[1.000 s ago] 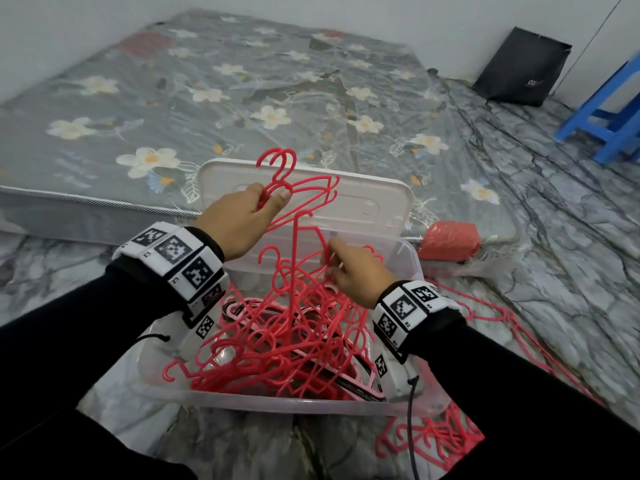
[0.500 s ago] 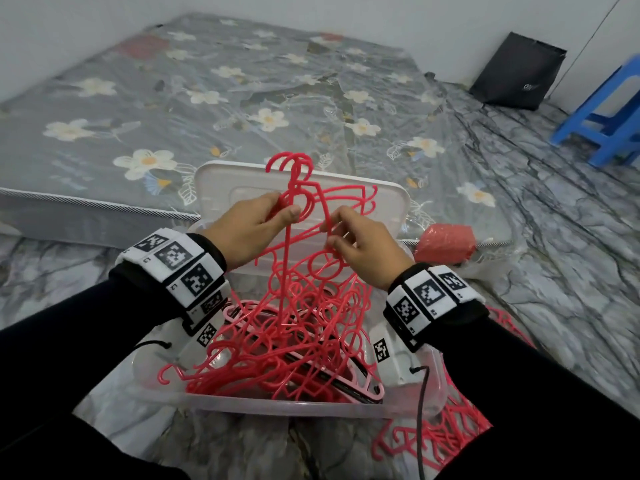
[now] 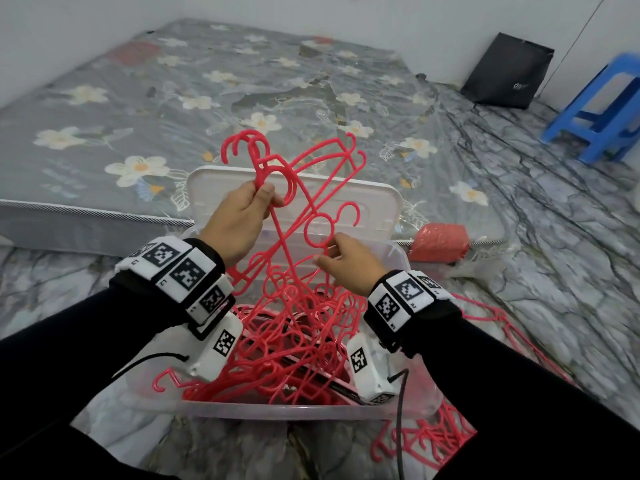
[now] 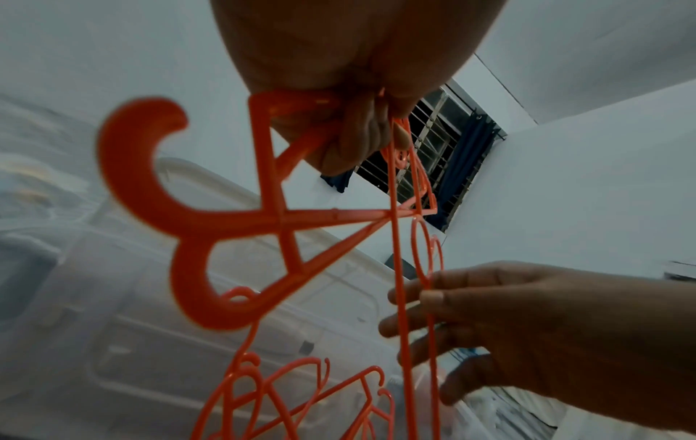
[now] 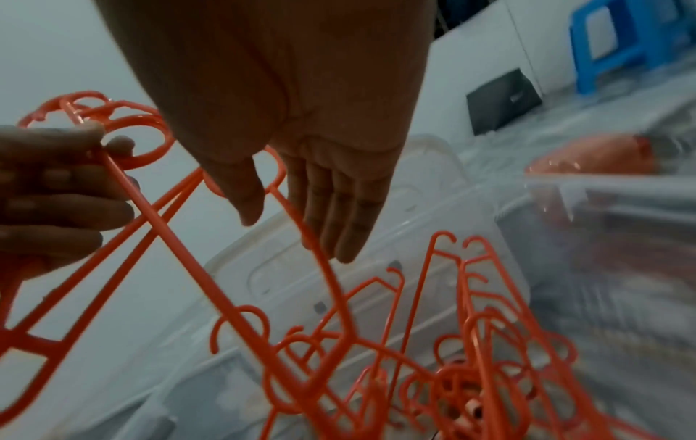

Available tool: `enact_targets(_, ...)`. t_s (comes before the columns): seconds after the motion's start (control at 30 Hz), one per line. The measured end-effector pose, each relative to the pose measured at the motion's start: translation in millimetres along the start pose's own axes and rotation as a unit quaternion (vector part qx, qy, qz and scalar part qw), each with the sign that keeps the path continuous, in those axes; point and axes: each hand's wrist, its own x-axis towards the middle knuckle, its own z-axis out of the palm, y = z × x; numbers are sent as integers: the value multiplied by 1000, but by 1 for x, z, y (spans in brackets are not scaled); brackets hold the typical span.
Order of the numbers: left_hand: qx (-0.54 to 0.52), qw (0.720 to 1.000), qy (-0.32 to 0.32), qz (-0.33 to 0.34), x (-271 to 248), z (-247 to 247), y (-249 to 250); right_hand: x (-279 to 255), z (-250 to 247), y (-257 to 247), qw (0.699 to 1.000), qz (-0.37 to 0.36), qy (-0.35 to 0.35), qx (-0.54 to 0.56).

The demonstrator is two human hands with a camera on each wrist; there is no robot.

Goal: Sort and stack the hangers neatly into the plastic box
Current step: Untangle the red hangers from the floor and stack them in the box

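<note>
My left hand [image 3: 265, 199] is raised over the box and grips a small bunch of red plastic hangers [image 3: 304, 168] by their necks, hooks pointing up. In the left wrist view the same hangers [image 4: 263, 214] hang from its curled fingers [image 4: 361, 140]. My right hand [image 3: 329, 254] is just below and to the right, fingers straight and loose, touching a hanger ring [image 3: 318, 233]. The right wrist view shows one hanger bar [image 5: 312, 247] passing between its thumb and fingers [image 5: 339, 208] without a grip. A tangle of red hangers [image 3: 294, 348] fills the clear plastic box [image 3: 294, 412].
The box's white lid [image 3: 363, 202] stands upright behind it, against a floral mattress [image 3: 207, 98]. More red hangers [image 3: 433, 445] lie on the marble floor at the right. A red bag [image 3: 440, 242], a black bag [image 3: 509, 76] and a blue stool [image 3: 602, 109] are further right.
My right hand came up out of the tangle to the held hangers, pinched one, then let its fingers loosen and sank a little. The left hand kept its grip at about the same height.
</note>
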Motion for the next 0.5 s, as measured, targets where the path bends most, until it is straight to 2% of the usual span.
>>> enact_targets(0.13,12,1000,22,1,1,-2,-3,-1,-4,-8,988,-11,32,147)
enact_targets(0.23,83,994,73,-6,6,-13,-7,-5,-14,-12,973,-76,14,219)
enact_targets(0.33,121,988,88,-40,14,-24,-15,-9,-22,-16,955,-132,10,267)
enact_targets(0.5,134,977,141,-82,19,-31,-20,-9,-30,-19,918,-127,72,369)
